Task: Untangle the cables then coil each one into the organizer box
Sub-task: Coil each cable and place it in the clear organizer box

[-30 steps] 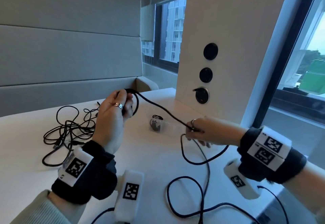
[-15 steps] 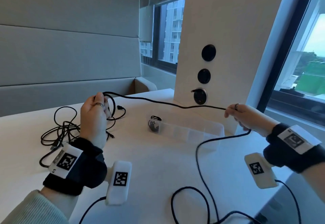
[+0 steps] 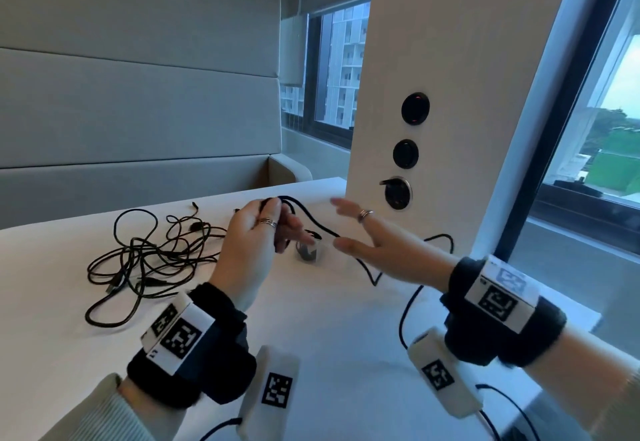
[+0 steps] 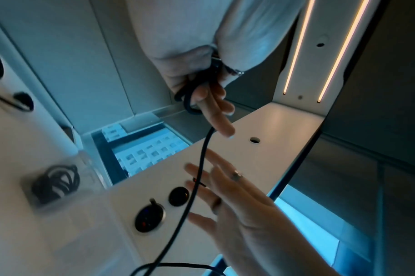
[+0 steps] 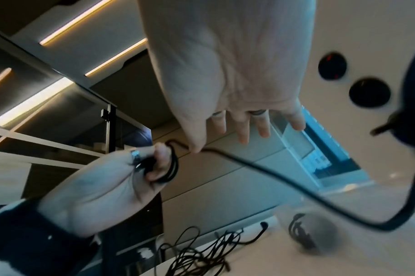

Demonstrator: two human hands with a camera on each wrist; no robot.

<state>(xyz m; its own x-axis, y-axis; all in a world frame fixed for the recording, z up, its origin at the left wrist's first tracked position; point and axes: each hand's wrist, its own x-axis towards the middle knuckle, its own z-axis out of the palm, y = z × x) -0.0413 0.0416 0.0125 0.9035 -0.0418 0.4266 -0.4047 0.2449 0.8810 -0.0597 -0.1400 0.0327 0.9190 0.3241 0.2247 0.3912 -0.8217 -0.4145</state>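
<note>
Your left hand (image 3: 252, 243) grips small coil of black cable (image 3: 313, 224), raised above table centre. Right hand (image 3: 377, 243) flat, fingers spread, holding nothing. Catch slack close to coil, keep loops even, small enough for box.

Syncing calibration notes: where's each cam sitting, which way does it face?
Head: on the head, looking down at table; both hands show.
Left wrist: looks along left hand gripping black cable; right hand beyond.
Right wrist: looks along open right hand; left hand opposite.
All three share the cable.
</note>
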